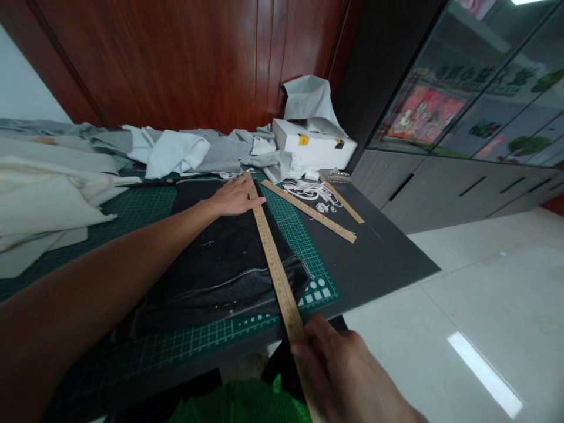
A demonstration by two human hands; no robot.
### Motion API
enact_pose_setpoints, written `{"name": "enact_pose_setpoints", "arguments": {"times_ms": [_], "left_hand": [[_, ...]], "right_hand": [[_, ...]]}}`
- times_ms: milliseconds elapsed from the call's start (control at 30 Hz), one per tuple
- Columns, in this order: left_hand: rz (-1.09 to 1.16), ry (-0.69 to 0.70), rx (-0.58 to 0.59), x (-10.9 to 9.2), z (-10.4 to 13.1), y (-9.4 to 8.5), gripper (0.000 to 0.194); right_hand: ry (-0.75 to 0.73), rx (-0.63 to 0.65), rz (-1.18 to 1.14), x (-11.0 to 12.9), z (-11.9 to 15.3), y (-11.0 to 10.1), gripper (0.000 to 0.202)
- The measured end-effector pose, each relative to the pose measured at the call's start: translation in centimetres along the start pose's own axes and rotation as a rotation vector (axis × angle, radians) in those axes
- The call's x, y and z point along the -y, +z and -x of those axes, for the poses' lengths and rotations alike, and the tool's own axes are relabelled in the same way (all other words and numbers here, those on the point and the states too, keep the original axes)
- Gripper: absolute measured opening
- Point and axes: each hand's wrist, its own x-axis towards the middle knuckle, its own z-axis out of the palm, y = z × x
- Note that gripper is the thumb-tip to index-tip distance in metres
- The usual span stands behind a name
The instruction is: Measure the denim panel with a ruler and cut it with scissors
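A long wooden ruler (273, 258) lies lengthwise over a piece of black fabric (220, 264) spread on a green cutting mat (308, 247). My left hand (233, 197) reaches far out and presses flat on the far part of the ruler and the fabric. My right hand (339, 364) holds the ruler's near end, which sticks out past the table's front edge.
Two more wooden rulers (308, 210) and white scraps (312, 191) lie on the dark table (388, 258) to the right. A white box (312, 147) and piles of grey and white cloth (176, 150) fill the back and left. Glass cabinets stand at right.
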Motion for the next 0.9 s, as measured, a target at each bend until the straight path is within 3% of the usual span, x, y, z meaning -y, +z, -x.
{"name": "enact_pose_setpoints", "arguments": {"times_ms": [400,733,900], "left_hand": [[-0.044,0.002,0.001,-0.2,0.0,-0.2,0.067],[-0.049,-0.014,0.017,-0.4,0.3,-0.4,0.073],[-0.052,-0.019,0.014,-0.2,0.3,-0.2,0.072]], "right_hand": [[0.026,-0.314,-0.074,0.1,0.7,4.2,0.036],[0.044,-0.337,-0.13,0.0,0.9,4.5,0.041],[0.009,-0.39,0.107,0.7,1.0,4.1,0.046]]}}
